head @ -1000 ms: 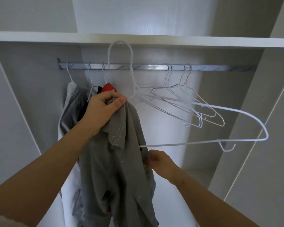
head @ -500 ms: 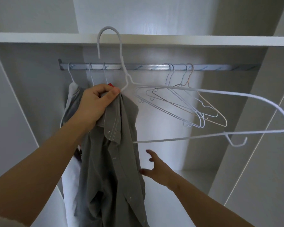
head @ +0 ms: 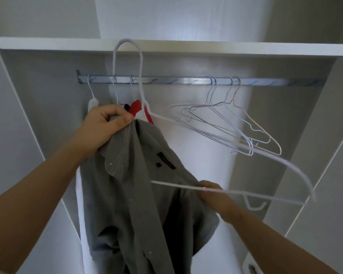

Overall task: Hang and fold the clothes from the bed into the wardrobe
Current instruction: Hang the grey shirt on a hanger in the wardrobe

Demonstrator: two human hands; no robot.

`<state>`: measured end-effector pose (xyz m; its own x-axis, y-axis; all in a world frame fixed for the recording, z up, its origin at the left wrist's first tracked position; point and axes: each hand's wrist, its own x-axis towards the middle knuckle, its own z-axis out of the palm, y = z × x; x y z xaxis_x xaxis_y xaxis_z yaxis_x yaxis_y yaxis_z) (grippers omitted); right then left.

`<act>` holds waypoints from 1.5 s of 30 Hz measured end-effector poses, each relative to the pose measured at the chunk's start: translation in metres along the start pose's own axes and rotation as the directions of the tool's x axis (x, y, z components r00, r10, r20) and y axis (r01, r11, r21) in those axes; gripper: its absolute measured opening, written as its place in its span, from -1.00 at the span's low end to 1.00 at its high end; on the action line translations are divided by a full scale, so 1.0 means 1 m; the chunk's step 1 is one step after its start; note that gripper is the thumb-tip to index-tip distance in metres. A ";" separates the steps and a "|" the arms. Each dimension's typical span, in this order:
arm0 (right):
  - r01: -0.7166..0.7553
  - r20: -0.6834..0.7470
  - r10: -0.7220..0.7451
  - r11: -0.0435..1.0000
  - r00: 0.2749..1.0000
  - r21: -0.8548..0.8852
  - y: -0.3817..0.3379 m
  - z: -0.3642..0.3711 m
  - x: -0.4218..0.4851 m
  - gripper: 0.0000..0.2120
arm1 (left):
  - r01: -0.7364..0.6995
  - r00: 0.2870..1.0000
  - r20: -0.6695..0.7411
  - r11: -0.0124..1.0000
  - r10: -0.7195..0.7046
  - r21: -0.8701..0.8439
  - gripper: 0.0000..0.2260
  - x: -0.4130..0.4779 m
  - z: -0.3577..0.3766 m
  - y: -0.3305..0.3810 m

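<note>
White shelf (head: 206, 47), grey walls (head: 285, 119), perhaps daylit.

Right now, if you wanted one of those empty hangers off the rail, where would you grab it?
Probably by the neck just under the hook of the rightmost empty hanger, coming from the front and lifting up. Its hook sits over the rail, and lower down the wire frames overlap, so grabbing there would likely drag the neighbours.

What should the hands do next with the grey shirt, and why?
Probably the right hand should tug the grey shirt over the bare right end of the white hanger. That end sticks out uncovered, while the left hand grips the collar at the hanger's neck.
</note>
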<state>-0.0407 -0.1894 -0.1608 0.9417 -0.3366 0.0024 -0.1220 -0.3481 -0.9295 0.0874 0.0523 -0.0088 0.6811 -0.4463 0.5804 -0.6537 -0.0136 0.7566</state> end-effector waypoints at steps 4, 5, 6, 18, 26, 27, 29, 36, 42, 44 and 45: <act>0.075 -0.020 -0.081 0.973 0.997 -0.220 -0.005 -0.034 0.003 -0.81 | 0.021 0.980 0.187 0.971 -0.068 0.238 -0.65 -0.003 -0.022 -0.013; 0.089 -0.008 -0.093 0.971 0.996 -0.223 -0.006 -0.040 0.002 -0.78 | 0.012 0.971 0.223 0.951 -0.085 0.310 -0.70 -0.003 -0.025 -0.015; 0.094 -0.010 -0.098 0.972 0.995 -0.217 -0.007 -0.045 0.001 -0.76 | 0.000 0.960 0.261 0.928 -0.105 0.372 -0.77 -0.003 -0.026 -0.016; -0.052 -0.195 -0.011 0.947 0.981 -0.317 -0.030 -0.050 -0.003 -0.78 | -0.101 0.994 0.107 0.465 0.012 0.879 -0.71 -0.017 0.032 -0.031; 0.282 -0.231 -0.306 0.950 0.923 -0.132 -0.059 -0.024 -0.014 -0.89 | 0.051 0.998 -0.050 0.806 -0.027 0.589 -0.59 -0.029 0.049 -0.035; 0.268 -0.323 -0.346 0.927 0.881 -0.264 -0.058 -0.028 -0.013 -0.84 | 0.035 0.999 -0.028 0.824 -0.023 0.566 -0.62 -0.031 0.048 -0.035; 0.166 -0.294 -0.320 0.879 0.900 -0.447 -0.058 -0.034 -0.012 -0.62 | 0.019 1.000 -0.002 0.851 -0.021 0.524 -0.65 -0.036 0.047 -0.035; 0.195 -0.070 -0.259 0.855 0.963 -0.480 -0.058 -0.018 -0.012 -0.76 | -0.013 0.998 0.056 0.910 -0.011 0.413 -0.73 -0.043 0.060 -0.030; 0.144 -0.240 -0.273 0.884 0.932 -0.444 -0.054 -0.018 -0.009 -0.75 | 0.093 0.994 -0.007 0.789 -0.112 0.607 -0.94 -0.038 0.058 -0.021; 0.101 -0.259 -0.238 0.888 0.936 -0.449 -0.053 -0.015 -0.007 -0.73 | 0.083 0.995 -0.097 0.736 -0.023 0.672 -0.94 -0.045 0.068 -0.011; 0.077 -0.269 -0.207 0.902 0.941 -0.426 -0.054 -0.014 -0.005 -0.74 | 0.030 0.998 -0.056 0.735 0.011 0.677 -0.95 -0.053 0.074 -0.006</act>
<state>-0.0430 -0.1811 -0.1051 0.8268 -0.4798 0.2935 -0.1715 -0.7120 -0.6809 0.0300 0.0096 -0.0665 0.6912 -0.3959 0.6046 -0.6838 -0.6289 0.3699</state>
